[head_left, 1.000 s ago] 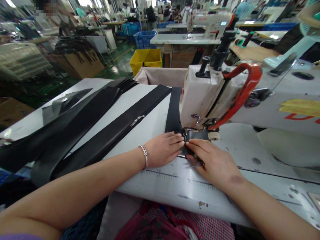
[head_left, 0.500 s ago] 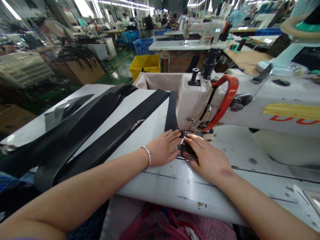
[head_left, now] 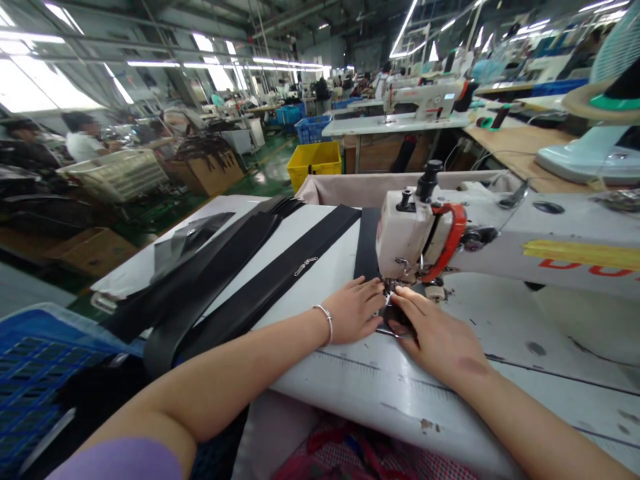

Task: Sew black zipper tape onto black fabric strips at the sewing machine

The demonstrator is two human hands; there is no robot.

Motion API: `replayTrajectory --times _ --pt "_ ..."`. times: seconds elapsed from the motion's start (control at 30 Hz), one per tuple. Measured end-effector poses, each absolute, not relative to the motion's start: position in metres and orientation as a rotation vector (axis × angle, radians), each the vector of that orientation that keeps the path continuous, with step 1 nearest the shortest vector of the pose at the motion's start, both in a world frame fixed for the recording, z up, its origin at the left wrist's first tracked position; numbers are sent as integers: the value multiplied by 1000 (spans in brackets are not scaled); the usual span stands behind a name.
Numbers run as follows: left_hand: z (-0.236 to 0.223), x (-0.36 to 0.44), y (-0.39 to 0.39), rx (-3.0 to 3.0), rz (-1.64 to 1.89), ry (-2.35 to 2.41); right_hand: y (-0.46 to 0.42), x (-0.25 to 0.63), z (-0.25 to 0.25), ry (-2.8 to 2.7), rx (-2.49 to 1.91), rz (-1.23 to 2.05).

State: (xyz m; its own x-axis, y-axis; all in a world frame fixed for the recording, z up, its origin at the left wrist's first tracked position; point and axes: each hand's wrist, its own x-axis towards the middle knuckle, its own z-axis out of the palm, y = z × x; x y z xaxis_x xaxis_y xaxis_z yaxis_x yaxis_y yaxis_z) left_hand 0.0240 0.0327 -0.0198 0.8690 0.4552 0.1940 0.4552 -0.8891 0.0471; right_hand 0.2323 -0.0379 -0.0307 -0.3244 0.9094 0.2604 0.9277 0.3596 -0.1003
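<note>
A sewing factory floor. Left of the near machine [head_left: 520, 220] lie black strips [head_left: 280, 275]; behind it stand a yellow bin [head_left: 314, 163] and another machine [head_left: 423, 101]. Beyond the near machine, rows of strip lights [head_left: 153, 64] run overhead; far to its left are boxes [head_left: 93, 257], a white cart [head_left: 115, 175] and people [head_left: 84, 145].

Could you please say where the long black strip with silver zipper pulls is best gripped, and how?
Probably pinch the strip by its right long edge, near the zipper pulls, coming from the right: it lies flat and narrow, with white tabletop and the left hand on that side.
</note>
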Motion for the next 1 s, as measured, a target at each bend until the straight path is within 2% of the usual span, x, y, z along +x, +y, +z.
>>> replayTrajectory --times 0.2,0.3,0.47,0.57,0.67,0.8,1.0 --pt "-19 28 35 -3020 -254 -807 -27 231 -22 -2359 -1670 -45" --pt "-9 3 38 -3070 -141 -850 -38 239 -26 -2356 -1651 -62" --pt "7 -97 20 -2617 -140 -1514 -131 246 -40 -2201 -1656 -226" --pt "10 -122 -6 -2528 -151 -1630 -180 222 -29 -2209 -1353 76" --pt "8 -95 -28 -2669 -137 -1499 -183 176 -10 -2189 -1184 282" --pt "-3 -41 -36 -2756 -190 -1292 -155 129 -10 -2307 -1267 160" --pt "-2 -27 -70 -2717 -217 -1269 -138 178 -22 -2369 -1694 -87"
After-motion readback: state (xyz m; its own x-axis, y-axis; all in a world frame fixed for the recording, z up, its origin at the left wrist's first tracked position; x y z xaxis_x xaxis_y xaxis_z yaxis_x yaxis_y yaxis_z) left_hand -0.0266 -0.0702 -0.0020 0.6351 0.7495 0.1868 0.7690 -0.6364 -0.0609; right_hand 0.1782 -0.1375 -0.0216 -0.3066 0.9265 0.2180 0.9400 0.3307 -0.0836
